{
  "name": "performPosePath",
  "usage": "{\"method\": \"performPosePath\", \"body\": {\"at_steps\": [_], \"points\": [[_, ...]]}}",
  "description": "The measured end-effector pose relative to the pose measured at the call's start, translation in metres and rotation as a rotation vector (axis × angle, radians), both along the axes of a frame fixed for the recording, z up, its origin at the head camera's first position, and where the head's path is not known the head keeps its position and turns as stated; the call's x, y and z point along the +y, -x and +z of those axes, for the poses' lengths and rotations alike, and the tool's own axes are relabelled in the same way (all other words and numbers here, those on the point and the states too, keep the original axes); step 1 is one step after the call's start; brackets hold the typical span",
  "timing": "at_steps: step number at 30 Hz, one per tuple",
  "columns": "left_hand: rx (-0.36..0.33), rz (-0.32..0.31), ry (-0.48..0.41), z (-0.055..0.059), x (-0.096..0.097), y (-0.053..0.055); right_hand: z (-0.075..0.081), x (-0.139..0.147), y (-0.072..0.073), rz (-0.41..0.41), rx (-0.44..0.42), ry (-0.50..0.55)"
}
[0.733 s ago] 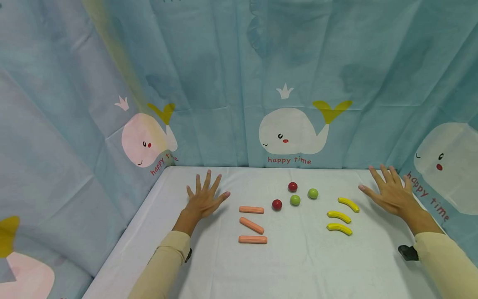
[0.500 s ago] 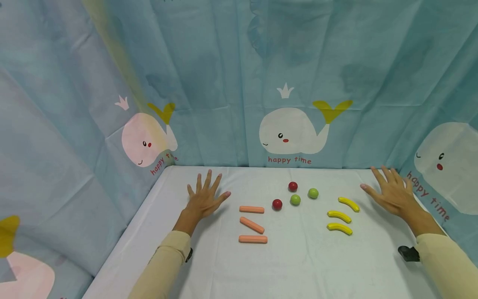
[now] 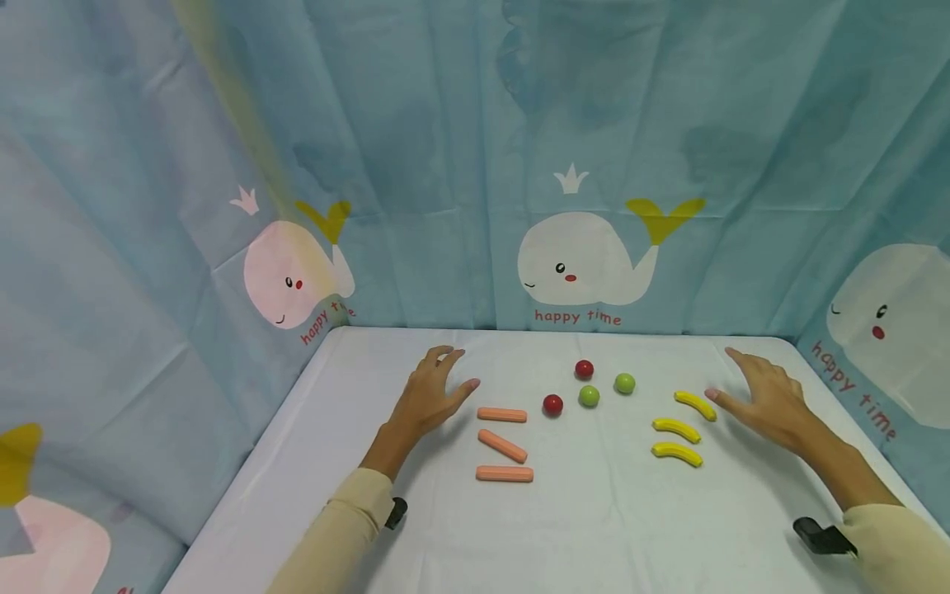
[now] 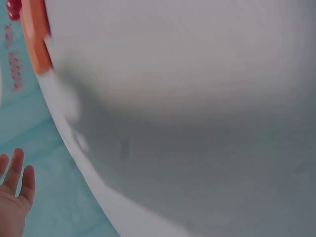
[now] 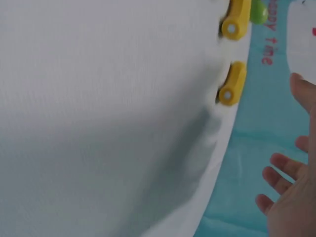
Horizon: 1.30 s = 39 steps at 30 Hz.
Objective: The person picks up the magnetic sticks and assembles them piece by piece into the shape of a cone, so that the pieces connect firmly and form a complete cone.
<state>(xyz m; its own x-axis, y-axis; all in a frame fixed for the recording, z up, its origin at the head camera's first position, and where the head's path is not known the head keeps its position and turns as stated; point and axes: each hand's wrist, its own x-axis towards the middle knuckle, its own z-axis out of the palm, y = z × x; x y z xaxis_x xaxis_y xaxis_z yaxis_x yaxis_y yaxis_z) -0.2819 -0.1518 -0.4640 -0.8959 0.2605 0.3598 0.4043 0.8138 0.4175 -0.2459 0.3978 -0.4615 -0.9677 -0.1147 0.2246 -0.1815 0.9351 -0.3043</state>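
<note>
My left hand (image 3: 428, 398) hovers over the white table, fingers loosely bent and thumb apart, holding nothing. Just right of it lie three orange-pink sticks, the far one (image 3: 501, 415), the slanted middle one (image 3: 502, 445) and the near one (image 3: 505, 473). My right hand (image 3: 768, 404) is above the table's right side, thumb spread from the fingers, nothing in it. Beside its thumb tip is the farthest of three toy bananas (image 3: 695, 405); the others (image 3: 676, 430) lie nearer. In the right wrist view, two bananas (image 5: 232, 84) show left of the right hand (image 5: 294, 192).
Two red balls (image 3: 584, 370) and two green balls (image 3: 625, 383) sit at the table's back middle. A blue curtain (image 3: 416, 247) with printed whales hangs behind and along the sides of the white table (image 3: 579, 536). Each wrist wears a black camera (image 3: 824, 536).
My left hand has moved right toward the sticks, its spread fingers now bent. My right hand has shifted slightly left, its fingers drawn together. The toys have stayed in place.
</note>
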Motion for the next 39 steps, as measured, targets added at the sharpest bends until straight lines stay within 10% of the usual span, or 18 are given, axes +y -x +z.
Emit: {"method": "performPosePath", "body": {"at_steps": [11, 21, 39], "points": [[-0.2, -0.124, -0.321, 0.004, 0.057, -0.011, 0.009, -0.039, -0.028, 0.139, -0.029, 0.102], [-0.386, -0.164, -0.252, 0.007, 0.098, -0.015, 0.002, -0.06, -0.046, 0.275, -0.086, 0.146], [-0.445, -0.203, -0.144, -0.008, 0.126, -0.009, -0.002, -0.066, -0.054, 0.308, -0.221, 0.11]]}}
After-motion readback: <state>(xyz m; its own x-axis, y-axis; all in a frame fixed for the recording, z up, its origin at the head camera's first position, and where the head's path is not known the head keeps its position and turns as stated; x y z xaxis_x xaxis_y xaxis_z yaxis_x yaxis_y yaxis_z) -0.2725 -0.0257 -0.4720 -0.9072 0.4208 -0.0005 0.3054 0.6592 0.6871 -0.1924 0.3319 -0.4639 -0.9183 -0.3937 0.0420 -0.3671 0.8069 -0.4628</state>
